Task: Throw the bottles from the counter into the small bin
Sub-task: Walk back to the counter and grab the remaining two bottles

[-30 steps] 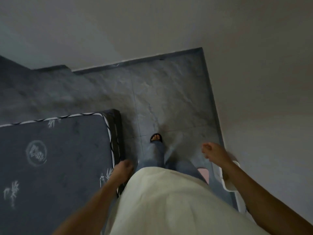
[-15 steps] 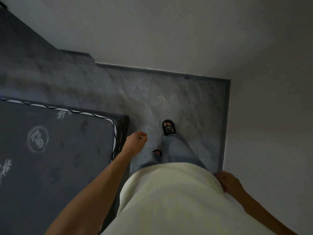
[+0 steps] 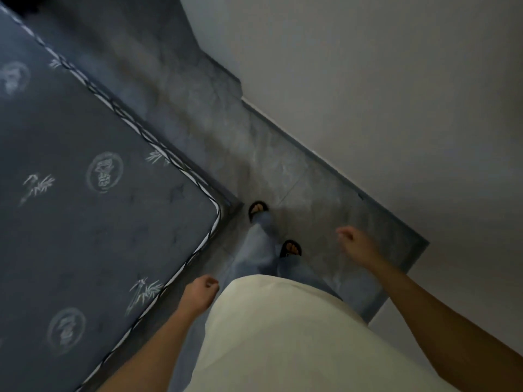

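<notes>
Two hands, both empty: left hand (image 3: pixel 201 290) loosely curled beside the mattress (image 3: pixel 85 222) corner, right hand (image 3: pixel 355 241) loosely curled over the tiled floor (image 3: pixel 283 165) near the wall (image 3: pixel 396 80). No bottles, bench or small bin visible, so direction, long axis and nearer hand can't be told. Person mid-step in sandals (image 3: pixel 290 248).

The floor (image 3: pixel 297 176) is grey stone-look tile with a marbled pattern and a faint sheen. The mattress (image 3: pixel 93 222) is matt dark-grey woven cloth with pale printed emblems and black-and-white corded piping. The wall (image 3: pixel 396 80) is smooth, matt paint. The shirt (image 3: pixel 283 340) is soft cream cloth; the trousers (image 3: pixel 260 250) look like faded denim.
</notes>
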`<action>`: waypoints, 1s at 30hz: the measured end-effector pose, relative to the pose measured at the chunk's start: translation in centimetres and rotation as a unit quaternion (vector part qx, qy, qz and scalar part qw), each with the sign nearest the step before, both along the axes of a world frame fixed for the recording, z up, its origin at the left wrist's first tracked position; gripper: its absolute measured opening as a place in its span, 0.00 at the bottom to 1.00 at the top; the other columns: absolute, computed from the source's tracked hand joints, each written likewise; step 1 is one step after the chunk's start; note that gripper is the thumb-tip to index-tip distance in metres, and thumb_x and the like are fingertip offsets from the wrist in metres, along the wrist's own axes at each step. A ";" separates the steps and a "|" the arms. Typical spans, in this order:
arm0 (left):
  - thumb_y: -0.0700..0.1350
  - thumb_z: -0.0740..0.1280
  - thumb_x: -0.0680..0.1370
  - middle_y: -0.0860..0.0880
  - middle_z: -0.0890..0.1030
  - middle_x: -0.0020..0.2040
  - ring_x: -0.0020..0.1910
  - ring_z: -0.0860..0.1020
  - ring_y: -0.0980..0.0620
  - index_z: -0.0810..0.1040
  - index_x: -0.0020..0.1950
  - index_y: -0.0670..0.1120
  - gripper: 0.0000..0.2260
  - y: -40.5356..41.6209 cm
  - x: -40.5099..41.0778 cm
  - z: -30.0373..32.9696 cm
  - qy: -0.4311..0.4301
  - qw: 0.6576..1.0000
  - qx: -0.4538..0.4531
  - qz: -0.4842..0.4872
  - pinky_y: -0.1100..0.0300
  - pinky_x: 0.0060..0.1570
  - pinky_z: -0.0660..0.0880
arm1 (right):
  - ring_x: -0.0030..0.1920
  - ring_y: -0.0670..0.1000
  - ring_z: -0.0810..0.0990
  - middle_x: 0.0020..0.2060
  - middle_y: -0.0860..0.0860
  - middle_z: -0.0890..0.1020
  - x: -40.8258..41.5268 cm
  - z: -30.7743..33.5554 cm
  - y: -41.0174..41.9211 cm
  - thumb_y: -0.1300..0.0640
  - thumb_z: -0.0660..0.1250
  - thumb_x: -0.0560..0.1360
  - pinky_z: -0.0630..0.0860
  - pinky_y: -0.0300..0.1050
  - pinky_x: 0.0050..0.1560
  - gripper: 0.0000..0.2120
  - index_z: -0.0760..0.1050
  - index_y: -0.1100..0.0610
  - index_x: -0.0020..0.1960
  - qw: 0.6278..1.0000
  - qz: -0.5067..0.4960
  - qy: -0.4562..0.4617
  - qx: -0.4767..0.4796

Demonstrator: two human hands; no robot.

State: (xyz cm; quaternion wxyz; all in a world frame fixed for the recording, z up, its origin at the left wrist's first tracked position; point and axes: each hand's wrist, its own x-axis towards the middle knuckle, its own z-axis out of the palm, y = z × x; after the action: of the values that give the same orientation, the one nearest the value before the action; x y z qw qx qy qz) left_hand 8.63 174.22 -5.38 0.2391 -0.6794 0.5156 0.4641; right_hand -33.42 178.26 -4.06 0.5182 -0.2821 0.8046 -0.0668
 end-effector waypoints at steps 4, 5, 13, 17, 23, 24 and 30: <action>0.47 0.68 0.77 0.46 0.86 0.52 0.54 0.82 0.47 0.84 0.52 0.49 0.07 -1.8 0.9 -0.3 -0.004 0.995 0.032 0.094 0.58 0.50 0.75 | 0.50 0.62 0.84 0.53 0.61 0.84 0.5 0.7 -12.5 0.61 0.60 0.81 0.79 0.58 0.56 0.12 0.77 0.60 0.61 0.998 0.055 -0.001 -0.042; 0.47 0.68 0.77 0.46 0.86 0.52 0.52 0.82 0.47 0.83 0.51 0.49 0.06 -2.7 1.0 -0.4 -0.001 0.993 0.037 0.112 0.59 0.49 0.74 | 0.51 0.63 0.84 0.53 0.62 0.83 0.8 0.7 -15.1 0.62 0.61 0.81 0.79 0.58 0.56 0.12 0.77 0.61 0.61 0.997 0.061 -0.003 -0.045; 0.45 0.66 0.78 0.44 0.86 0.49 0.51 0.83 0.43 0.84 0.52 0.46 0.08 -16.0 -0.4 0.0 0.027 0.986 -0.005 0.167 0.53 0.53 0.77 | 0.58 0.61 0.81 0.59 0.61 0.82 2.4 2.1 -25.9 0.63 0.63 0.80 0.75 0.48 0.61 0.13 0.77 0.64 0.63 0.990 0.139 0.020 -0.011; 0.46 0.65 0.78 0.46 0.86 0.51 0.53 0.82 0.45 0.84 0.53 0.47 0.09 -25.2 -2.5 0.7 0.061 0.979 -0.057 0.184 0.51 0.58 0.77 | 0.50 0.60 0.82 0.56 0.64 0.82 1.2 2.3 -27.0 0.63 0.63 0.80 0.74 0.44 0.48 0.14 0.74 0.66 0.64 0.988 0.144 0.041 0.028; 0.47 0.66 0.78 0.48 0.86 0.52 0.51 0.83 0.48 0.83 0.56 0.49 0.10 -38.3 -5.7 0.9 0.096 0.967 -0.106 0.209 0.53 0.58 0.78 | 0.54 0.62 0.80 0.55 0.67 0.82 -2.4 1.3 -30.8 0.62 0.62 0.81 0.74 0.50 0.53 0.13 0.78 0.70 0.58 0.974 0.192 0.057 0.109; 0.47 0.66 0.78 0.48 0.86 0.52 0.51 0.83 0.47 0.83 0.57 0.49 0.10 -40.1 -6.1 0.9 0.100 0.965 -0.108 0.215 0.52 0.58 0.78 | 0.58 0.62 0.79 0.58 0.65 0.81 -3.1 1.2 -32.1 0.59 0.62 0.82 0.73 0.50 0.56 0.13 0.78 0.67 0.59 0.971 0.202 0.055 0.117; 0.47 0.65 0.78 0.47 0.85 0.53 0.51 0.83 0.48 0.82 0.58 0.48 0.11 -46.2 -6.4 1.5 0.080 0.960 -0.106 0.245 0.51 0.58 0.78 | 0.50 0.57 0.81 0.56 0.59 0.84 -4.5 -0.2 -44.3 0.55 0.65 0.79 0.76 0.48 0.50 0.10 0.79 0.56 0.58 0.963 0.232 0.056 0.127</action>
State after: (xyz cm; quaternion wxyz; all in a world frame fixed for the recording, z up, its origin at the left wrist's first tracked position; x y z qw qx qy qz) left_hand 2.26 128.01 -3.89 0.0029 -0.7672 0.3970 0.5037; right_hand -37.95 134.01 -4.22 0.5051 -0.3965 0.7465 0.1741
